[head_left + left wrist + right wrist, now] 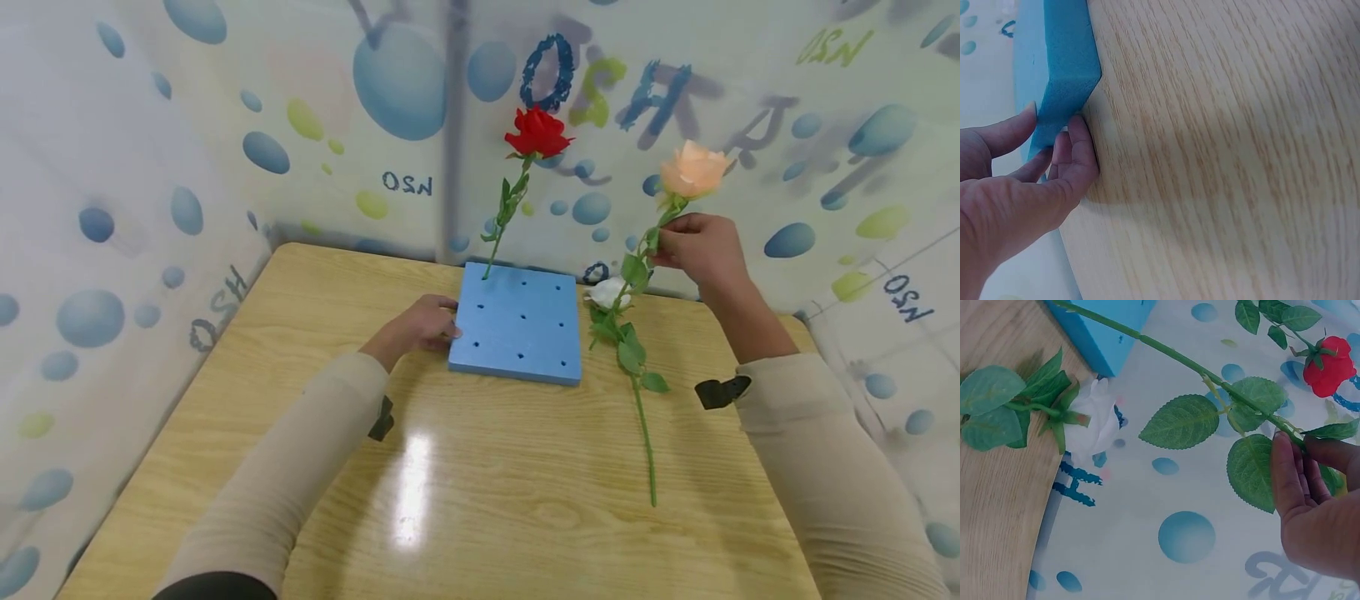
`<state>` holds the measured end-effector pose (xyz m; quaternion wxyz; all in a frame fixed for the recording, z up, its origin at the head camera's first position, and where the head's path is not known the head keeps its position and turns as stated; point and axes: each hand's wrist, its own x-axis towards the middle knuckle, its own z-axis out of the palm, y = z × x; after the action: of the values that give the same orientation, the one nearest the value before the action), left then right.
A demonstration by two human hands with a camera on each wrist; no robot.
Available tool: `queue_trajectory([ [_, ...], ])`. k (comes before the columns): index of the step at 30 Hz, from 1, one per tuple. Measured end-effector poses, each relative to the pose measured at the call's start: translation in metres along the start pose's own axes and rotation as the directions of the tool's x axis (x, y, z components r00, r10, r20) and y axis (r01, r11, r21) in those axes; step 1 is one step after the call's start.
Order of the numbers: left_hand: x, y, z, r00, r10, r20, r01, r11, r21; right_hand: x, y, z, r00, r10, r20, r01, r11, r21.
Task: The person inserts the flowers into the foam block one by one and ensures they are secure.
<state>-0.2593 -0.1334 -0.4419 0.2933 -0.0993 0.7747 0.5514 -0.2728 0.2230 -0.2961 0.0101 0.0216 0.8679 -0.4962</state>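
Observation:
My left hand (431,323) grips the left edge of a square blue foam board (510,333) with rows of small holes, lying on the table. In the left wrist view the thumb (1013,132) lies against the board's upper edge, other fingers along its side. A red rose (538,133) stands in the board's far left hole, leaning slightly right. Above the table, my right hand (703,250) pinches the green stem of a peach rose (693,171) just below the bloom. Its leafy stem (1179,359) slants down toward the board's right side.
A white rose (609,293) lies on the wooden table (360,500) right of the board, its stem pointing toward me. The peach rose's lower stem overlaps it in the head view. A patterned curtain (315,200) hangs behind the table's far edge.

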Motion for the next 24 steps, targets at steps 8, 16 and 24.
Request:
queue_trajectory([
  [8, -0.001, 0.000, -0.001, 1.000, 0.007, 0.010, -0.006, 1.000, -0.015, 0.005, -0.008, 0.007, 0.999, -0.012, -0.043, 0.018, 0.990, 0.139],
  [16, 0.001, 0.000, -0.001, 1.000, -0.010, 0.007, 0.010, 1.000, -0.023, 0.010, -0.017, 0.018, 0.997, 0.006, -0.079, 0.019, 0.951, 0.307],
  [24, 0.001, 0.000, -0.001, 1.000, -0.004, 0.008, 0.004, 1.000, -0.016, 0.016, -0.021, 0.031, 0.995, 0.013, -0.103, 0.023, 0.941, 0.337],
])
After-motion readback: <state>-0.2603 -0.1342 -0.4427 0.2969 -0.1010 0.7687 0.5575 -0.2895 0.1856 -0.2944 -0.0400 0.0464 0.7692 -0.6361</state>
